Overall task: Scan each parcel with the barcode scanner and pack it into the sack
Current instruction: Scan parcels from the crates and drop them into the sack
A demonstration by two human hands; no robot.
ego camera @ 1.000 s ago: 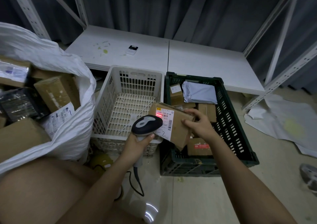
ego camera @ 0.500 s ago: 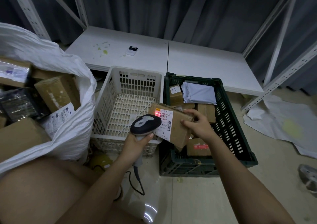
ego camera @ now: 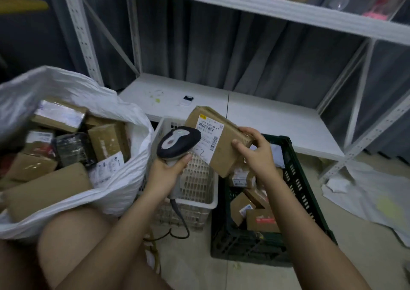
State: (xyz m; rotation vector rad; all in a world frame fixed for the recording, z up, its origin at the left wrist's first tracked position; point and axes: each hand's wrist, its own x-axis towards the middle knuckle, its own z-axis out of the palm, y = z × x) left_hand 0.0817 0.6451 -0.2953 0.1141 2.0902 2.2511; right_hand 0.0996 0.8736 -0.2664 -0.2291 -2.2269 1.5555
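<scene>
My left hand [ego camera: 165,169] grips the handle of a dark grey barcode scanner [ego camera: 178,142], whose head sits just left of a cardboard parcel [ego camera: 221,149]. My right hand [ego camera: 255,154] holds that parcel tilted, with its white barcode label [ego camera: 208,132] facing up toward me. The white sack [ego camera: 124,178] stands open at the left, stuffed with several brown boxes and a black-wrapped packet. More parcels lie in the dark green crate [ego camera: 295,178] under my right arm.
An empty white plastic basket [ego camera: 199,178] sits between sack and crate. The scanner's cable [ego camera: 180,218] trails down to the floor. A low white shelf board [ego camera: 266,116] runs behind, with metal rack uprights and a small device [ego camera: 187,100] on it. White sheets lie on the floor at right.
The view has tilted up and the upper shelf now shows. The red scan light on the label is gone, and the parcel and scanner sit higher, above the basket's far edge.
</scene>
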